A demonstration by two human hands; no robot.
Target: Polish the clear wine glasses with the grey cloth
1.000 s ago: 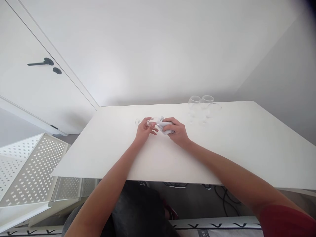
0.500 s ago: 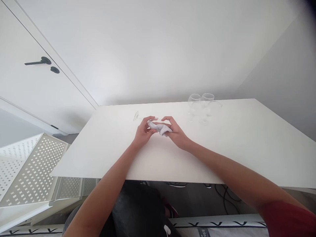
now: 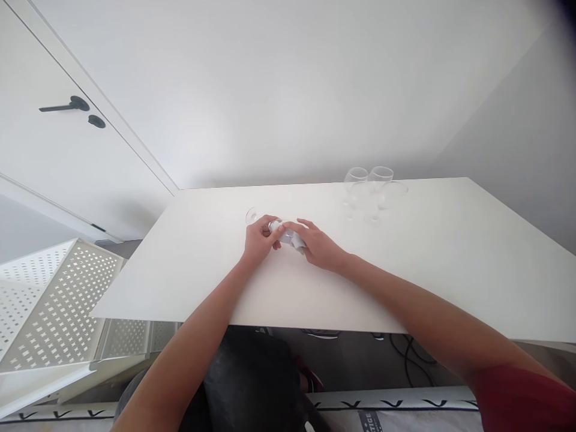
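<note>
Above the white table, my left hand [image 3: 260, 238] grips a wine glass [image 3: 251, 216] that lies sideways, its round foot pointing left past my fingers. A light cloth [image 3: 294, 239] is bunched at the bowl end, hiding most of the bowl. My right hand [image 3: 318, 242] is closed on the cloth, its fingers reaching over the glass toward my left thumb. The two hands nearly touch.
Several clear stemmed glasses [image 3: 381, 175] stand together toward the table's back right, near the wall. White perforated metal shelving [image 3: 63, 300] is at the left, beside a door with a dark handle [image 3: 65, 107]. Cables [image 3: 409, 360] lie on the floor under the table [image 3: 387, 288].
My right hand has shifted left and its fingers have closed over the cloth and glass. The foot of the glass has turned and is now partly behind my left hand.
</note>
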